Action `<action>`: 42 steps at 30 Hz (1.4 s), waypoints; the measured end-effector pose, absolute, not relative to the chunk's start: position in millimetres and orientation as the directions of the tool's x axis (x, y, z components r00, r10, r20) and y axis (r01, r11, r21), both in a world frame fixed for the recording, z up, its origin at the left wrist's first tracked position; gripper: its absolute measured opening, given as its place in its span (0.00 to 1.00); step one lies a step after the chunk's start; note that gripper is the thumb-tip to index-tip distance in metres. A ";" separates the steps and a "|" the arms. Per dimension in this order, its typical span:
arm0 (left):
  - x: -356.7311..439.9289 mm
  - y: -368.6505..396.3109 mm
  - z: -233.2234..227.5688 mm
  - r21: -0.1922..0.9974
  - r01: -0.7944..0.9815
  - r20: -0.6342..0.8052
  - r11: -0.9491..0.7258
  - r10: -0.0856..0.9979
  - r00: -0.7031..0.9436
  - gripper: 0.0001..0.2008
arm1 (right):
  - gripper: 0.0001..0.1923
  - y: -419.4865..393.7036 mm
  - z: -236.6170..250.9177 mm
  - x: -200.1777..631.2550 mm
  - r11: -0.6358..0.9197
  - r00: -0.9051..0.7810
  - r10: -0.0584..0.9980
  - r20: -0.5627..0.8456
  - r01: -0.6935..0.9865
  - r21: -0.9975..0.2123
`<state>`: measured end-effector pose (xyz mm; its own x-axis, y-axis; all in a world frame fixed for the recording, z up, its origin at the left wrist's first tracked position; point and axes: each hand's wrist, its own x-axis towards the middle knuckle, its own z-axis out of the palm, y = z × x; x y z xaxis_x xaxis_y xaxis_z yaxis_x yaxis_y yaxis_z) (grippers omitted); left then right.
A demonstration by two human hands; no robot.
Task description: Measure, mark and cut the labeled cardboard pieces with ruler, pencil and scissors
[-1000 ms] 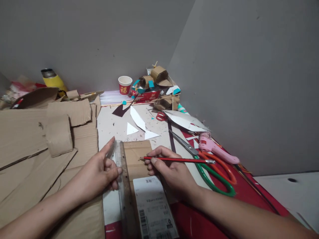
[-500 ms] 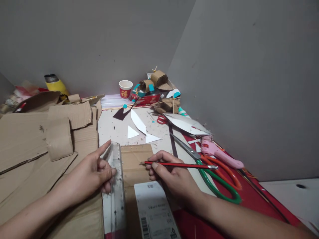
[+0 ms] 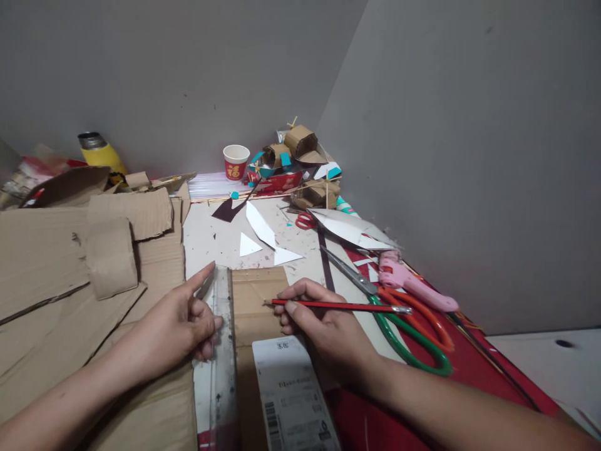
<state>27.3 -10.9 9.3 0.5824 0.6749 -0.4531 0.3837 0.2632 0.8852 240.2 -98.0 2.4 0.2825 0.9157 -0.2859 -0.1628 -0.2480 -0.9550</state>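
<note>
My left hand (image 3: 176, 326) is at a clear ruler (image 3: 224, 357), which lies lengthwise along the left side of a brown cardboard piece (image 3: 256, 294). Its index finger stretches forward near the ruler's far end, while the thumb and curled fingers grip the left edge. Between the fingers of my right hand (image 3: 314, 319) is a red and black pencil (image 3: 338, 305), held nearly level. The pencil's tip points left over the cardboard; whether it touches I cannot tell. A white printed label (image 3: 291, 388) covers the near part of this cardboard.
Green-and-orange-handled scissors (image 3: 370, 285) and a pink glue gun (image 3: 413, 282) lie at right. Cardboard sheets (image 3: 42, 250) pile up at left. White paper scraps (image 3: 260, 225), a paper cup (image 3: 236, 161) and small cardboard models (image 3: 277, 156) sit toward the grey wall.
My left hand and the far end of the ruler have shifted slightly right, the ruler closer over the cardboard's edge. My right hand still holds the pencil in nearly the same place.
</note>
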 end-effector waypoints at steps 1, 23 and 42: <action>27.6 -11.1 9.7 0.885 0.386 -0.453 0.260 0.674 0.584 0.47 | 0.11 -98.1 1.9 240.4 -0.246 0.280 0.917 -0.284 -0.162 -0.956; 34.4 -10.2 14.3 0.846 0.485 -0.493 0.224 0.677 0.547 0.45 | 0.12 -107.1 8.0 249.7 -0.200 0.248 0.940 -0.234 -0.154 -0.968; 33.2 -11.7 13.5 0.849 0.474 -0.491 0.234 0.680 0.544 0.45 | 0.10 -82.3 -1.5 227.6 -0.191 0.198 0.955 -0.218 -0.147 -0.970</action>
<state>33.2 -11.7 13.5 0.5437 0.6804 -0.4914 0.4743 0.2339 0.8487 227.6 -82.3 -1.5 0.1984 0.9555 -0.2185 -0.1467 -0.1914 -0.9705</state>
